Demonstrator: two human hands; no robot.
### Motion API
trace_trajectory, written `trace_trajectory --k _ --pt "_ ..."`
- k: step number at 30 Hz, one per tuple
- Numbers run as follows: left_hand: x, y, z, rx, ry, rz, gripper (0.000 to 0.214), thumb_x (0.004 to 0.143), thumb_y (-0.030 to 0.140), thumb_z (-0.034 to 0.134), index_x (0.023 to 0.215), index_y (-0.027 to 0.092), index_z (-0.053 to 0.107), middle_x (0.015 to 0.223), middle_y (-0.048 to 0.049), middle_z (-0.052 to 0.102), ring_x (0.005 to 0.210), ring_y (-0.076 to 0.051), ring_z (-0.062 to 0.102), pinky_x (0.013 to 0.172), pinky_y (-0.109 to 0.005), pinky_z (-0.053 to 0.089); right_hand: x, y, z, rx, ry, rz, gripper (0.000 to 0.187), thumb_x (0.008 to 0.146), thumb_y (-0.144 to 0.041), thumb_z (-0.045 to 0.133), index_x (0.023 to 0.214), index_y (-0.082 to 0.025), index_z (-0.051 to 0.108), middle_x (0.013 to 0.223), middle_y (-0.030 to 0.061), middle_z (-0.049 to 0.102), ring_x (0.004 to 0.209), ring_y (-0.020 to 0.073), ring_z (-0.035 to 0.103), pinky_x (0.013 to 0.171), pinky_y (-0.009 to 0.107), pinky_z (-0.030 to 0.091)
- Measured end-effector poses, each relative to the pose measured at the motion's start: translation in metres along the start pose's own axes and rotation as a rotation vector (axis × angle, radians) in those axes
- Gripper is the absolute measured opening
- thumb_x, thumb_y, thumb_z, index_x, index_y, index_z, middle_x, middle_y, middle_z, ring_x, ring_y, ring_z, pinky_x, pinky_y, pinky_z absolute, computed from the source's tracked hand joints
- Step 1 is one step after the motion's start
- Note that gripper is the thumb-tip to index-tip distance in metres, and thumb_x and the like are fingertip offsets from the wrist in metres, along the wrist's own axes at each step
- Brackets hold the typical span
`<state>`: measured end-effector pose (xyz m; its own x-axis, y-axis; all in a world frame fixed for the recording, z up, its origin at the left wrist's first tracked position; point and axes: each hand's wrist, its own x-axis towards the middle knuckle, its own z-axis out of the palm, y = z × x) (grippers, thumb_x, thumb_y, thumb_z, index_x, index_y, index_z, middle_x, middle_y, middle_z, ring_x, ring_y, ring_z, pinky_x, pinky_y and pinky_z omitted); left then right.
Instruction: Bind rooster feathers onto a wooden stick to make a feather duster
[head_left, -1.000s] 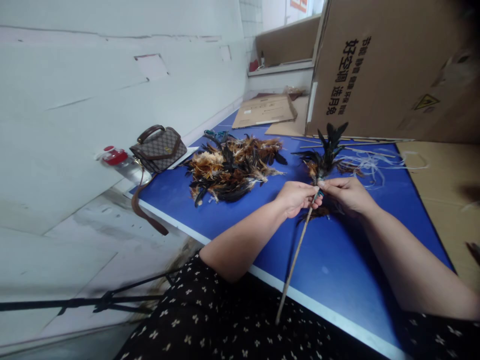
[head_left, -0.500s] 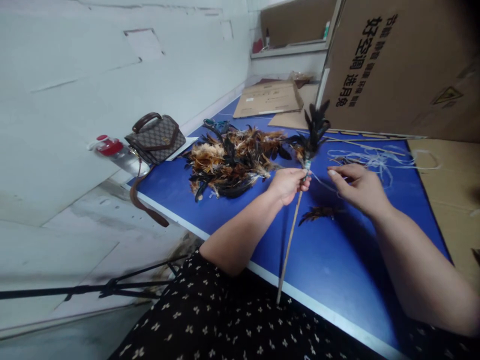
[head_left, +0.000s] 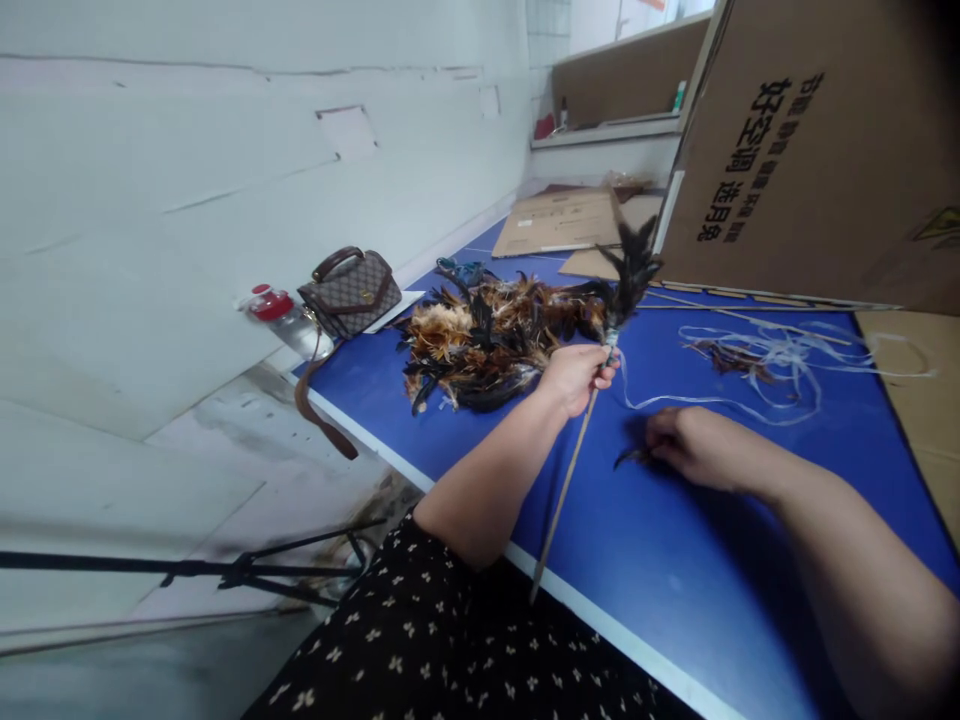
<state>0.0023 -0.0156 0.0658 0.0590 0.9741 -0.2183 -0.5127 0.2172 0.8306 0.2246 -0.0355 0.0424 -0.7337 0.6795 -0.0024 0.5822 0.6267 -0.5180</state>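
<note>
My left hand (head_left: 574, 378) is closed round a thin wooden stick (head_left: 561, 500) near its upper end. Dark feathers (head_left: 631, 265) are bound to that end with pale string, and the stick's lower end reaches past the table edge. From the binding, a thin plastic string (head_left: 697, 398) runs loosely over the table to the right. My right hand (head_left: 694, 445) is low over the blue table, its fingers pinched on a small bunch of dark feathers (head_left: 631, 458); the fingers cover most of the bunch. A large pile of brown and black feathers (head_left: 480, 345) lies left of the stick.
Tangled plastic string (head_left: 799, 355) and a few feathers lie at the right. A handbag (head_left: 356, 292) and a red-capped bottle (head_left: 281, 315) stand at the left edge. Flat cardboard (head_left: 559, 222) lies at the back; a big cardboard sheet (head_left: 840, 150) stands at the right.
My right hand has moved down from beside the binding and closed on the loose feathers. The string now hangs slack on the table. The view has shifted slightly; my left hand keeps its grip.
</note>
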Motion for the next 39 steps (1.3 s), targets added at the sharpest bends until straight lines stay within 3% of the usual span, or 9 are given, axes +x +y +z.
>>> trace_trajectory --k 2,6,10,16,22,27,30,35,39 --pt "-0.003 -0.006 0.002 0.045 -0.061 -0.02 0.015 0.094 0.006 0.068 0.08 0.006 0.068 0.074 -0.0051 0.064 0.055 -0.004 0.048 0.051 -0.02 0.026 -0.004 -0.008 -0.014 0.275 0.096 0.025 0.03 0.095 -0.051 0.075 0.086 -0.023 0.073 0.079 0.005 0.073 0.067 0.0194 0.064 0.066 0.031 0.051" --pt "-0.012 -0.022 0.009 0.115 -0.194 -0.063 0.018 0.097 0.009 0.065 0.079 0.006 0.069 0.069 -0.0049 0.062 0.051 -0.005 0.048 0.049 -0.02 0.024 -0.01 -0.019 -0.036 0.683 0.437 0.053 0.043 0.092 -0.064 0.08 0.092 -0.022 0.069 0.083 0.0043 0.072 0.072 0.0186 0.065 0.069 0.031 0.054" --pt "-0.022 -0.034 0.017 0.127 -0.339 -0.094 0.021 0.097 0.013 0.067 0.079 0.004 0.072 0.069 -0.007 0.064 0.05 -0.004 0.045 0.047 -0.02 0.022 -0.005 -0.015 -0.032 0.748 0.619 0.088 0.044 0.083 -0.059 0.09 0.09 -0.021 0.069 0.079 0.0017 0.068 0.066 0.0148 0.059 0.062 0.028 0.049" --pt "-0.026 -0.034 0.022 0.1 -0.303 -0.167 0.014 0.094 0.006 0.066 0.082 0.004 0.072 0.075 -0.0088 0.069 0.05 -0.004 0.048 0.046 -0.019 0.023 0.002 -0.012 -0.02 0.578 0.87 0.151 0.027 0.081 -0.039 0.086 0.086 -0.022 0.066 0.075 0.0 0.067 0.064 0.0141 0.057 0.059 0.028 0.044" --pt "-0.028 -0.033 0.024 0.054 -0.285 -0.165 0.019 0.093 0.002 0.067 0.075 0.006 0.065 0.068 -0.0051 0.063 0.051 -0.004 0.046 0.048 -0.018 0.025 0.007 -0.017 -0.017 0.451 1.003 0.23 0.022 0.076 -0.032 0.081 0.08 -0.023 0.062 0.069 -0.0005 0.064 0.059 0.0137 0.055 0.056 0.028 0.041" --pt "-0.027 -0.032 0.023 0.043 -0.287 -0.165 0.022 0.099 0.004 0.06 0.077 0.006 0.064 0.071 -0.0064 0.063 0.051 -0.003 0.046 0.049 -0.018 0.024 0.004 -0.01 -0.021 0.547 0.964 0.225 0.024 0.075 -0.032 0.083 0.081 -0.023 0.062 0.073 -0.0007 0.066 0.06 0.014 0.058 0.057 0.028 0.043" --pt "-0.026 -0.031 0.021 0.046 -0.286 -0.16 0.021 0.1 0.009 0.064 0.079 0.007 0.064 0.076 -0.0086 0.066 0.053 -0.003 0.044 0.05 -0.018 0.024 0.001 -0.007 -0.026 0.582 0.961 0.205 0.024 0.074 -0.03 0.083 0.082 -0.023 0.062 0.073 -0.0011 0.065 0.061 0.0139 0.059 0.058 0.027 0.045" --pt "-0.025 -0.029 0.018 0.058 -0.329 -0.143 0.015 0.096 0.014 0.072 0.084 0.006 0.068 0.087 -0.0135 0.072 0.055 -0.003 0.042 0.05 -0.019 0.023 -0.002 -0.007 -0.029 0.515 0.968 0.208 0.02 0.074 -0.027 0.08 0.081 -0.023 0.062 0.072 -0.0009 0.065 0.06 0.014 0.058 0.057 0.027 0.045" --pt "-0.026 -0.029 0.019 0.059 -0.331 -0.143 0.014 0.097 0.012 0.067 0.084 0.006 0.069 0.087 -0.0142 0.072 0.055 -0.004 0.044 0.049 -0.02 0.022 -0.001 -0.009 -0.028 0.446 0.958 0.198 0.018 0.075 -0.027 0.078 0.082 -0.023 0.061 0.071 -0.001 0.065 0.059 0.0139 0.057 0.057 0.028 0.042"
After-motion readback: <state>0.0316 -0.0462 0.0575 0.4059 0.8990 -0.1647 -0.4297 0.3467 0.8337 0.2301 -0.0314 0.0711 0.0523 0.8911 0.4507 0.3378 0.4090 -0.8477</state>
